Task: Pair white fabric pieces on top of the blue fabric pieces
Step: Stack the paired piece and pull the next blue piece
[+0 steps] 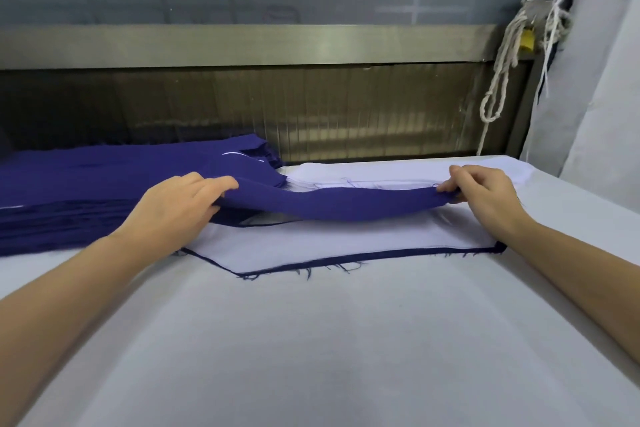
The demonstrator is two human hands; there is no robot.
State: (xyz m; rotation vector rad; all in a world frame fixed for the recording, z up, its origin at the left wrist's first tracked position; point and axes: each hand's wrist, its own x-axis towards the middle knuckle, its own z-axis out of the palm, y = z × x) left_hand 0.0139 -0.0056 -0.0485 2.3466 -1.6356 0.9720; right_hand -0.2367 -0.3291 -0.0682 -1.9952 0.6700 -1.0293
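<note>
One blue fabric piece [329, 205] is lifted, sagging in the middle, just above the surface [311, 340]. Left hand [180, 204] grips its left end, fingers curled round the cloth; right hand [485, 194] pinches its right end. Beneath: white fabric piece [329, 243] on a blue under-piece [381, 257], frayed rim showing on the near side. Blue stack [69, 191] at left edge; white stack [381, 170] at far edge

Deep blue fabric piece [332, 204] above white fabric piece [311, 246], white table [311, 340].
</note>
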